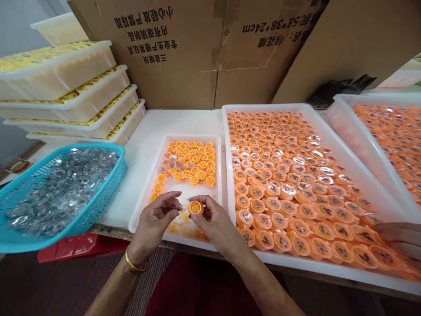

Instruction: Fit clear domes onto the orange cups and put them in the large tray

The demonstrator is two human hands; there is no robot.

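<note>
In my right hand (210, 217) is a small orange cup (196, 207), its open top turned up and full of yellow pieces. My left hand (159, 217) pinches a small clear plastic lid (178, 207) just left of the cup; the two are apart. Both hands are above the near part of a white tray (179, 192). In its far part stand several orange cups with yellow pieces (195, 159), and some clear lids (173, 162) lie on top of them. Loose yellow bits are scattered on the tray bottom below my hands.
Left stands a blue basket (123, 164) of clear plastic pieces. Behind it are stacked white trays (108, 112) with yellow items. A large white tray (230, 175) of covered orange cups (289, 188) is at right, where another person's hand (403, 239) rests. Cardboard boxes (184, 79) line the back.
</note>
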